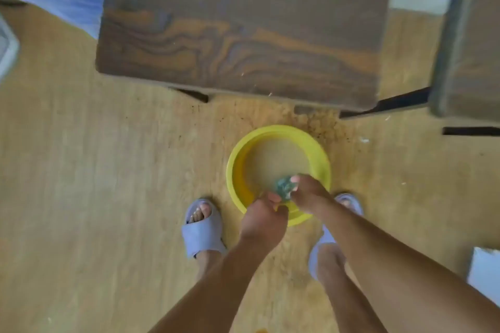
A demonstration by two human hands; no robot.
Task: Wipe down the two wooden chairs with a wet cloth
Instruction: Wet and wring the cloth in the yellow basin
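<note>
A small blue-green cloth (283, 187) is bunched between my two hands over a yellow basin (322, 154) on the floor. My left hand (263, 217) grips its near end and my right hand (308, 194) grips its far end. The basin holds cloudy water. A dark wooden chair seat (238, 27) with streaked grain fills the upper middle, dusty near its back. A second wooden chair (468, 43) shows partly at the right edge.
My feet in pale blue slippers (201, 227) stand on either side of the basin on a light wooden floor. Dark crumbs and specks lie on the floor beyond the basin. A white object (485, 270) sits at the lower right.
</note>
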